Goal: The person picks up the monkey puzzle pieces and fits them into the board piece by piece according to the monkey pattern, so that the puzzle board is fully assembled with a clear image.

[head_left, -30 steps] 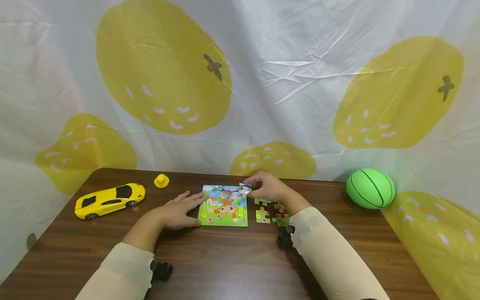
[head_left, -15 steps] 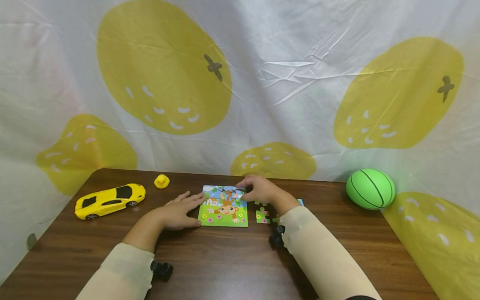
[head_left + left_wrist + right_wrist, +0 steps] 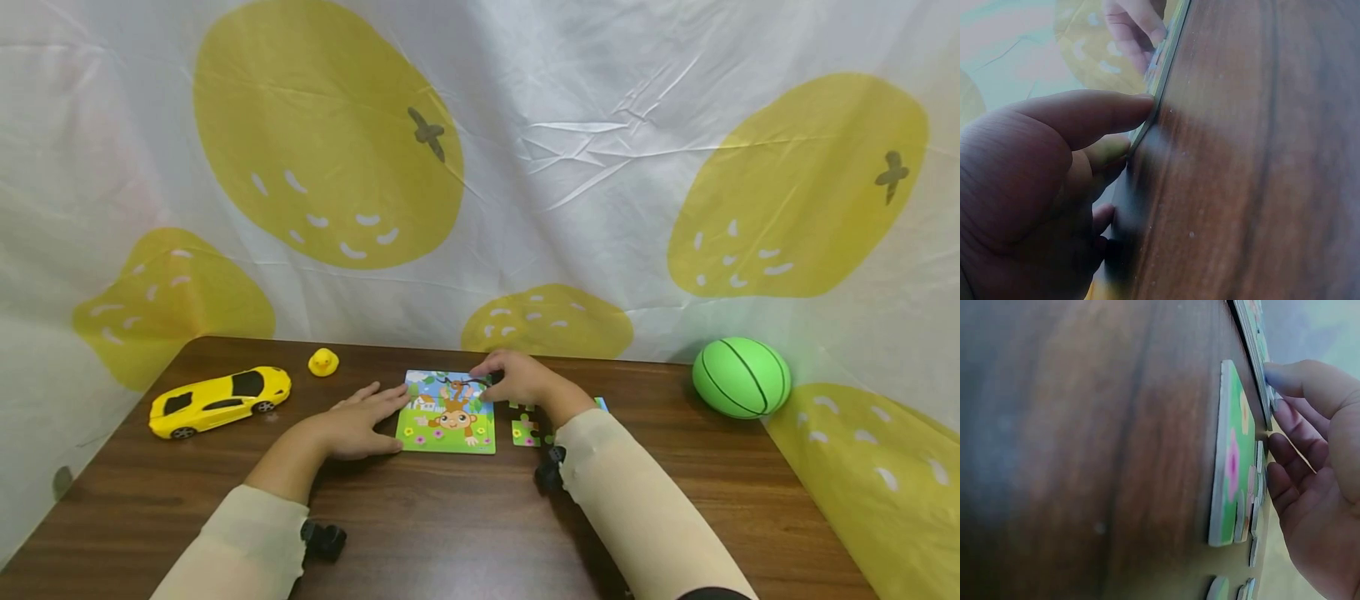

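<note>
A square jigsaw puzzle (image 3: pixel 447 437) with a cartoon monkey lies on the table. My left hand (image 3: pixel 358 429) rests along its left side, fingers spread and fairly straight; in the left wrist view the thumb (image 3: pixel 1107 112) touches the corner of the board. At the top right corner, my right hand (image 3: pixel 520 379) pinches a puzzle piece (image 3: pixel 1274 402) between thumb and fingers, low against the board; the hand mostly hides the piece. Loose puzzle pieces (image 3: pixel 525 432) lie right of the board, partly covered by the right forearm.
A yellow toy car (image 3: pixel 220 402) and a yellow rubber duck (image 3: pixel 323 362) stand on the left of the brown table (image 3: pixel 420 533). A green ball (image 3: pixel 741 377) sits at the right back. Behind hangs a white curtain (image 3: pixel 555 208) with yellow fruit prints.
My right hand has moved left and brought the puzzle piece down onto the board's top right corner. Its forearm now covers more loose pieces. The left hand has stayed still.
</note>
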`<state>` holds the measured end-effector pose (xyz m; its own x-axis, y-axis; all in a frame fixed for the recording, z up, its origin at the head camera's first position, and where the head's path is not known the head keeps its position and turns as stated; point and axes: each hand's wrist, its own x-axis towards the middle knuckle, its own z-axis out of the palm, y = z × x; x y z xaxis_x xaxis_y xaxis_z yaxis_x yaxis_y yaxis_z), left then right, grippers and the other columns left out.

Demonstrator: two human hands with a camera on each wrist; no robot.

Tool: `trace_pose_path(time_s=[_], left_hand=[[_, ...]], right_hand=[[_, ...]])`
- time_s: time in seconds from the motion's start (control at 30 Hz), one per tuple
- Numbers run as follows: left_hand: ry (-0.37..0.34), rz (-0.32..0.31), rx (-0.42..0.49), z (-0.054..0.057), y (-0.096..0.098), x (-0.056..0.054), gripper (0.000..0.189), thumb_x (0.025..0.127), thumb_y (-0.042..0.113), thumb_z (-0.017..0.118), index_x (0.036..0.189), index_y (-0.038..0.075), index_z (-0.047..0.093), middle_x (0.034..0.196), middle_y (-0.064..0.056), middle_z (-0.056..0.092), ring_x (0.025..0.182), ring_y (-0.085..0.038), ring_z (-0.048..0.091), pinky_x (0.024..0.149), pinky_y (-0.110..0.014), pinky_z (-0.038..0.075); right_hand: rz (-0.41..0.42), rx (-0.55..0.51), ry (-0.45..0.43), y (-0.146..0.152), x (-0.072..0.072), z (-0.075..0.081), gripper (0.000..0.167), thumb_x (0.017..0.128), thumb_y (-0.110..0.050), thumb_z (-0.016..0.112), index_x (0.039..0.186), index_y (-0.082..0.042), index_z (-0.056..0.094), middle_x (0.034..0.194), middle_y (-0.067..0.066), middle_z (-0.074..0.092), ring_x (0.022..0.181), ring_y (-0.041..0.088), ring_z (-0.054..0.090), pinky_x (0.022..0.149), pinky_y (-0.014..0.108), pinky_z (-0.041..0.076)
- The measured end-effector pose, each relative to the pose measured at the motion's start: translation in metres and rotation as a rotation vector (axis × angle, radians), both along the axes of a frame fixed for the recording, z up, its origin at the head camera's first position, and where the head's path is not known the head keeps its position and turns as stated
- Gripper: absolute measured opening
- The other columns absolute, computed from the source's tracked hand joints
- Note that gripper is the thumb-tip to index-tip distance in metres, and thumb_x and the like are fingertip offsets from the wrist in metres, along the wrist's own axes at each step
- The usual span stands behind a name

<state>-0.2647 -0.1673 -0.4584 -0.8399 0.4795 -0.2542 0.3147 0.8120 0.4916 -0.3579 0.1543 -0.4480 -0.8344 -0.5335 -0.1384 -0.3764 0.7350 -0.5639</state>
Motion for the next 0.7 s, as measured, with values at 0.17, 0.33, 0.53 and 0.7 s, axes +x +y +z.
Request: trace_pose_path(time_s=[0.17,0.33,0.53,0.7], left_hand=[[-0.001,0.001,0.003,0.0004,-0.0001,0.0000,0.086,0.098,0.049,0.068,0.171,0.024,0.030,0.182,0.002,0.020,0.169,-0.043,0.007,0.129,-0.076,0.011],[-0.001,0.000,0.007,0.0011,0.0003,0.0005,0.086,0.098,0.049,0.068,0.171,0.023,0.031,0.182,0.002,0.020,0.169,-0.043,0.007,0.129,-0.077,0.011],[0.000,0.000,0.003,0.0030,0.0006,0.0015,0.086,0.098,0.049,0.068,0.171,0.022,0.030,0.182,0.001,0.020,0.169,-0.044,0.008,0.129,-0.076,0.012],[-0.002,0.000,-0.001,0.0036,0.0011,0.0021,0.086,0.099,0.049,0.068,0.171,0.022,0.030,0.182,0.001,0.020,0.169,-0.044,0.008,0.129,-0.076,0.012]], right_hand=[[-0.014,-0.010,-0.015,-0.0011,-0.0007,-0.0004,0.042,0.090,-0.024,0.085,0.131,-0.024,0.078,0.142,0.002,0.065,0.133,0.026,0.059,0.113,0.048,0.051],[-0.016,-0.001,-0.011,-0.0038,0.0006,0.0015,0.040,0.089,-0.022,0.086,0.128,-0.022,0.080,0.134,0.001,0.067,0.123,0.023,0.061,0.108,0.044,0.053],[-0.039,0.022,-0.028,-0.0071,0.0026,0.0048,0.038,0.091,-0.021,0.084,0.129,-0.021,0.079,0.142,0.003,0.065,0.134,0.029,0.060,0.113,0.048,0.052],[-0.036,0.029,-0.022,-0.0074,0.0039,0.0064,0.038,0.093,-0.021,0.084,0.131,-0.020,0.079,0.146,0.005,0.063,0.141,0.032,0.056,0.119,0.050,0.048]])
